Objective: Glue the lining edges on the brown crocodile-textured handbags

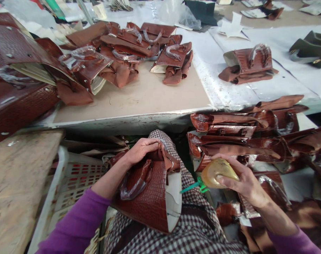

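Observation:
On my lap rests a brown crocodile-pattern handbag (152,197), its pale inner side facing right and its handle wrapped in clear plastic. My left hand (141,151) grips the bag's upper edge, with the fingers folded over the brown material. In my right hand (242,180) is a yellowish squeeze bottle (220,173), held on its side. The bottle's green nozzle points left, its tip close to the bag's pale open side. Whether the tip touches the bag I cannot tell.
Several brown bags (173,58) lie on the table (139,98) ahead, with larger ones at the left. A white plastic basket (78,176) stands left of my lap, beside a worn wooden board (20,183). More brown bags (236,148) are piled at my right. A dark green bag (312,49) sits far right.

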`<action>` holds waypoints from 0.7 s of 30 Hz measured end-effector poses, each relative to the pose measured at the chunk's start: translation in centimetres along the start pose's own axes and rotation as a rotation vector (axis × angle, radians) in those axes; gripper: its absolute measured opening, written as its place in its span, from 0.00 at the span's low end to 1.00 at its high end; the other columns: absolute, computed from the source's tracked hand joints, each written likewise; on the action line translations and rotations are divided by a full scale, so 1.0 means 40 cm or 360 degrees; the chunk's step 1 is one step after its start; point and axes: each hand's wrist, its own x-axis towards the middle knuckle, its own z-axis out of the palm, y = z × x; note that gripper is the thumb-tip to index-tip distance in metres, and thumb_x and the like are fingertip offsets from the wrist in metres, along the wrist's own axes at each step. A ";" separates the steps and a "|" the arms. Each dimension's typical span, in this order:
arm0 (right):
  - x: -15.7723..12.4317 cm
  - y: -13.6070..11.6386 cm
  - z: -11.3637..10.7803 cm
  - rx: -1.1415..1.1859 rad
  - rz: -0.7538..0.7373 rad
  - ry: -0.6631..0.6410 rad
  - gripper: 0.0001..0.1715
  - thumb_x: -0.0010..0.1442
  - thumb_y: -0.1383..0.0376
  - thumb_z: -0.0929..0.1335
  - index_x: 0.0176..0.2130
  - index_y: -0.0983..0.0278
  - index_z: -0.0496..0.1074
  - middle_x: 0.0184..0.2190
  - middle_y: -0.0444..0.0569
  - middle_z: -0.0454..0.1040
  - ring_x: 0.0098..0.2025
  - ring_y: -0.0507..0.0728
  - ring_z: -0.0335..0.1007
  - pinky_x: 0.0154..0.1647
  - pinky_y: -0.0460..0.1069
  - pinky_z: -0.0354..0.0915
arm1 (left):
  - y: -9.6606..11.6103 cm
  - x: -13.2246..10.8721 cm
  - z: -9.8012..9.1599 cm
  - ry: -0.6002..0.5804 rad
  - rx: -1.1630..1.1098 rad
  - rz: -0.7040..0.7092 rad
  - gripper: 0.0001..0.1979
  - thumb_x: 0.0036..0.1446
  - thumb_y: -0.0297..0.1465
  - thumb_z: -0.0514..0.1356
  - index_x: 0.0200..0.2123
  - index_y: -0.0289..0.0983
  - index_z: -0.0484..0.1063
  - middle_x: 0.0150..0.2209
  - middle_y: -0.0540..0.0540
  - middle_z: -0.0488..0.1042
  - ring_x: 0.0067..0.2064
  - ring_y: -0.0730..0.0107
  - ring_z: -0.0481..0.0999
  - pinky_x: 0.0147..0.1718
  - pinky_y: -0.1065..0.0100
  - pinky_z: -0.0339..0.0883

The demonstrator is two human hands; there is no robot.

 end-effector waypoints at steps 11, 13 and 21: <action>-0.010 0.004 0.001 -0.0057 -0.0094 0.0122 0.24 0.57 0.59 0.81 0.52 0.52 0.78 0.43 0.42 0.80 0.40 0.55 0.77 0.42 0.41 0.72 | -0.010 0.003 0.002 0.0027 0.0005 -0.0016 0.17 0.61 0.43 0.61 0.32 0.34 0.79 0.33 0.47 0.80 0.39 0.62 0.77 0.45 0.64 0.67; -0.022 0.002 0.004 0.0008 -0.0033 0.0030 0.25 0.57 0.59 0.81 0.53 0.52 0.78 0.42 0.42 0.80 0.40 0.56 0.77 0.40 0.42 0.73 | -0.014 0.003 0.003 0.0028 -0.0003 -0.0014 0.17 0.62 0.43 0.61 0.32 0.34 0.79 0.33 0.47 0.80 0.38 0.62 0.77 0.44 0.64 0.68; -0.065 0.019 0.013 0.0185 0.0149 -0.0018 0.27 0.56 0.57 0.81 0.54 0.53 0.77 0.40 0.44 0.81 0.38 0.57 0.77 0.38 0.43 0.74 | -0.014 0.002 0.008 0.0057 0.0036 0.0004 0.17 0.62 0.43 0.61 0.32 0.34 0.79 0.33 0.47 0.80 0.38 0.63 0.76 0.43 0.65 0.68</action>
